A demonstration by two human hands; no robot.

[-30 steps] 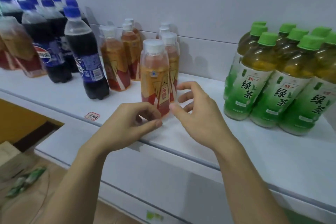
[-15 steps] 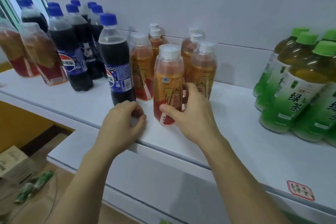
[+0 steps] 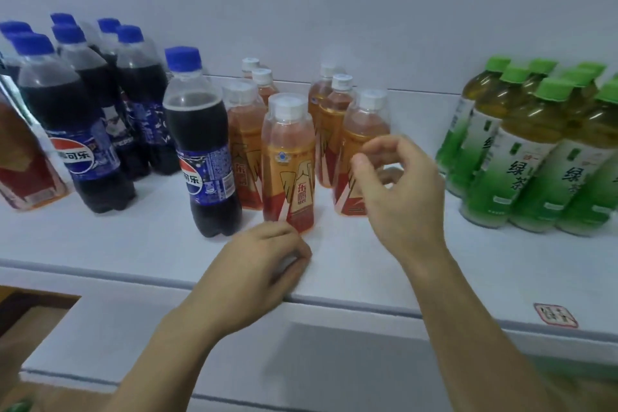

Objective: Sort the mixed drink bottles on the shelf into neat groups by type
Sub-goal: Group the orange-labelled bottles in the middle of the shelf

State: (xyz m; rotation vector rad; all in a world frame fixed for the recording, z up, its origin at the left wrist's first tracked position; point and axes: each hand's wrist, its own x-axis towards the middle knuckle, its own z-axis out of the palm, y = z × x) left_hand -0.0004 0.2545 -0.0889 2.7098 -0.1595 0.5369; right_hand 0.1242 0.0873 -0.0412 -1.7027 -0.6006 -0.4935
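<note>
Neither hand holds a bottle: the right hand (image 3: 401, 191) hovers with its fingers loosely curled and parted, in front of the right-hand orange bottle (image 3: 363, 130) and apart from the front orange bottle (image 3: 289, 164); whether it touches the bottle behind it I cannot tell. The left hand (image 3: 257, 261) rests on the shelf (image 3: 351, 271) near its front edge, fingers curled under and gripping nothing, just below the base of the front orange bottle.

That front bottle stands upright at the head of the orange cluster, with more white-capped orange bottles behind and to either side. A lone cola bottle (image 3: 200, 150) stands just beside its left, a little apart from the main cola group (image 3: 83, 110) further left. The green tea bottles (image 3: 535, 150) form a tight block well to the right.

The step in hand looks like tidying the orange group, with the front bottle set down in place. The next move probably calls for closing on the lone cola bottle around its waist and sliding it left to its own kind, without knocking the orange bottle beside it
</note>
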